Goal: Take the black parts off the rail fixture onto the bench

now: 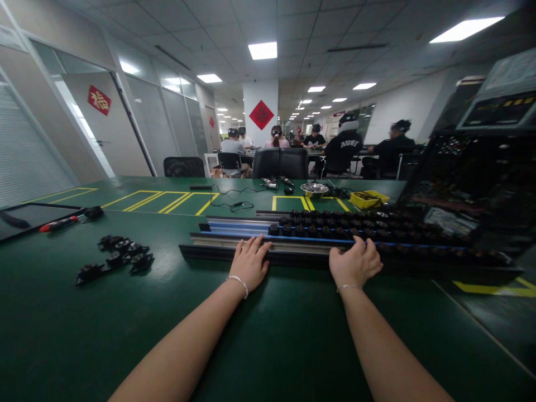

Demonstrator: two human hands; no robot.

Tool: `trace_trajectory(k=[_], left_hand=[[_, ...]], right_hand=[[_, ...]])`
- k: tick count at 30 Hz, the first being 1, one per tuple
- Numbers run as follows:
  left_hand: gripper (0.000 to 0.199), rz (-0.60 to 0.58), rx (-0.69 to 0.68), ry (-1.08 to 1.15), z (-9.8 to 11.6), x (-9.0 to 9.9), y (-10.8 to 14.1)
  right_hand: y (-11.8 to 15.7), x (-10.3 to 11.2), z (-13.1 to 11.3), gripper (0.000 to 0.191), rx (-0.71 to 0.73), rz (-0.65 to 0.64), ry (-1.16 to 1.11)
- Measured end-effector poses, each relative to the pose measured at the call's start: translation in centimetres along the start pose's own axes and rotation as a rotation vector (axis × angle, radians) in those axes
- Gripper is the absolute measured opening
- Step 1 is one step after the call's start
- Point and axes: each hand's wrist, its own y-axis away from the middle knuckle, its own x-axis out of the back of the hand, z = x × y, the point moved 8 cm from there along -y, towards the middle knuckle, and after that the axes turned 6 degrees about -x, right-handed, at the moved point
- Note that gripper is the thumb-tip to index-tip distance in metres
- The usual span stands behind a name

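A long black rail (301,258) with a raised front wall lies across the green table before me. My left hand (250,263) grips its left part, fingers reaching over the top edge and thumb in front. Farther right along the same rail is my right hand (354,263), its fingers bent over the edge and its thumb apart on the near side. Some fingertips are hidden behind the wall. Behind are more parallel rails with a blue strip (238,229) and rows of small black parts (318,230), which also fill the right end.
Loose black parts (123,254) lie at left, near a red-handled tool (58,224) and a dark tray (25,218). Farther back are cables (240,205), a metal bowl (314,190) and a yellow basket (368,199). A dark rack (460,173) stands at right. People sit beyond.
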Motion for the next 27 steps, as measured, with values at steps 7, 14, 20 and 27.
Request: trace_trajectory(k=[7,14,20,27], left_hand=[[0.048,-0.001,0.005,-0.003,-0.02,0.00,0.05],[0.048,0.000,0.000,-0.005,0.09,0.18,0.01],[0.049,-0.009,0.008,0.007,0.12,0.21,0.00],[0.049,-0.002,-0.001,0.001,0.11,0.15,-0.02]], right_hand=[[0.12,-0.29,0.09,0.055,-0.050,-0.067,-0.025],[0.19,-0.46,-0.23,0.055,-0.040,-0.087,-0.045],[0.12,-0.72,-0.22,0.054,-0.002,-0.066,-0.059],[0.10,-0.90,-0.30,0.053,0.041,-0.058,-0.059]])
